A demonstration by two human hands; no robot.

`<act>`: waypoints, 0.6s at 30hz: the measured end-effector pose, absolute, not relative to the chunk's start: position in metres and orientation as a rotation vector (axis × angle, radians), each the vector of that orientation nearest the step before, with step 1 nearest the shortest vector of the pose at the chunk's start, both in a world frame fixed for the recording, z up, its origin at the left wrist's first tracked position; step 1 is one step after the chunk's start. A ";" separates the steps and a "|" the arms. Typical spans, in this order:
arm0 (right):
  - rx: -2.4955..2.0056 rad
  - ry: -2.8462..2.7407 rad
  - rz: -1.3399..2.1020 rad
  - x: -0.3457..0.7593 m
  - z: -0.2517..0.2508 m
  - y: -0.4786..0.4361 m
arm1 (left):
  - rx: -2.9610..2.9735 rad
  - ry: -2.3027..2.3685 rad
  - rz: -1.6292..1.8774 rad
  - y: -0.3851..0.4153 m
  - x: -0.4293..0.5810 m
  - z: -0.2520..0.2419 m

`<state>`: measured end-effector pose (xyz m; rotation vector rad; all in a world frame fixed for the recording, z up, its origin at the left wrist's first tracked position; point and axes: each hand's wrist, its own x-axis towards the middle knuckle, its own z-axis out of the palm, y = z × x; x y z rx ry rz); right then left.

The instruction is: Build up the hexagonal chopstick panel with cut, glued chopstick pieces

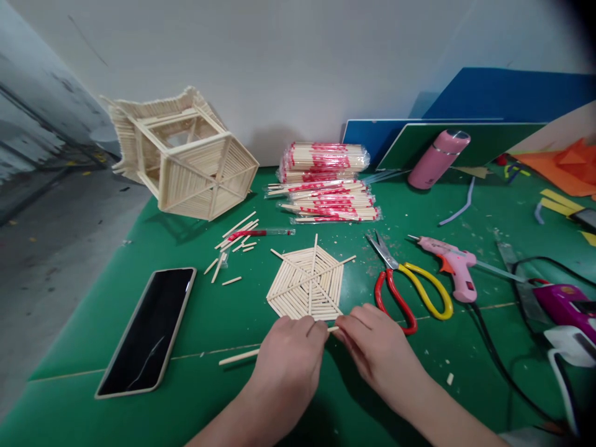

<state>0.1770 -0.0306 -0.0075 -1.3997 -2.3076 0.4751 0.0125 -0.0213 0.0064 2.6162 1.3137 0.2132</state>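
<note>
My left hand [291, 354] is closed around a thin wooden stick [239, 357], whose long end sticks out to the left. Fingers of my right hand [375, 347] pinch the stick's other end, and a short length of it shows between the two hands. Just beyond them a six-sided panel [305, 282] of wooden sticks lies flat, with rows of sticks between crossing spokes. Some spoke ends jut past its far edge. To the right rest scissors [395, 273] with one red and one yellow handle, blades pointing away and apart.
Cut stick pieces [237, 239] lie left of the panel, near a phone [149, 332]. Behind stand a stick-built lantern-like frame [186, 161] and wrapped chopstick packs [328, 180]. A pink glue gun [451, 264] with its cable and a pink bottle [437, 160] are on the right.
</note>
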 end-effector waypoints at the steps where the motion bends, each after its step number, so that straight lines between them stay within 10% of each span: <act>1: -1.402 -2.295 0.477 0.177 -0.008 -0.031 | 2.595 1.327 0.192 -0.021 0.013 0.007; 18: -1.451 -2.193 0.488 0.177 -0.009 -0.034 | 2.579 1.422 0.186 -0.025 0.021 0.003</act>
